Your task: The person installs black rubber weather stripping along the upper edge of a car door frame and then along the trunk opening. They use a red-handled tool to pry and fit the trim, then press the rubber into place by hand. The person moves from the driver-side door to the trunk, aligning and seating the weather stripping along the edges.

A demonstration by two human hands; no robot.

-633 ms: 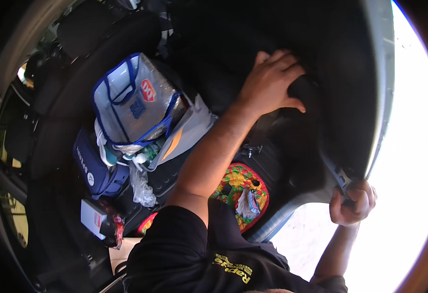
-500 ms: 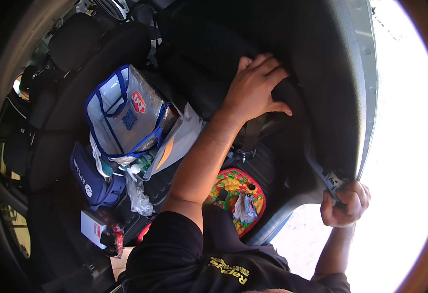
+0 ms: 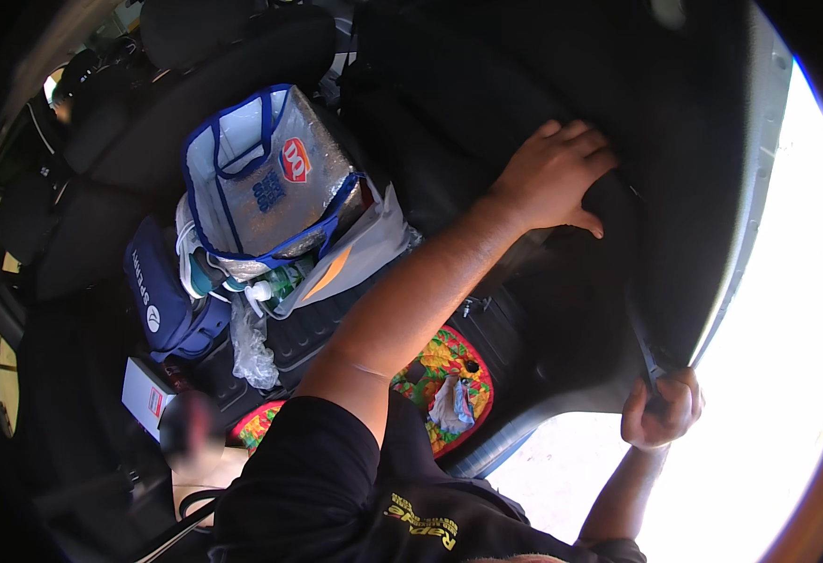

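My left hand (image 3: 562, 174) lies on a broad black panel (image 3: 674, 141), its fingers and thumb spread apart, holding nothing. The left forearm crosses over the floor area below it. Lower right, beside bright daylight, my right hand (image 3: 663, 411) is closed with its fingers wrapped round the panel's lower edge, at the end of a narrow grey strip (image 3: 649, 361). The fingers hide exactly what sits inside that grip. A red-rimmed floral pad (image 3: 479, 399) with a crumpled pale wrapper (image 3: 452, 405) on it lies between my arms.
To the left stand a silver and blue insulated bag (image 3: 275, 211), a grey plastic bag (image 3: 355, 253), a navy case (image 3: 163, 291) and a clear plastic bag (image 3: 254, 347). A white box (image 3: 146, 396) lies nearer me, by a blurred dark thing. Dark seats (image 3: 116, 131) rise behind them.
My view has shifted. My left hand appears farther right on the black panel, still spread. A metal fitting visible above my right hand before is now lost in shadow; that hand stays closed.
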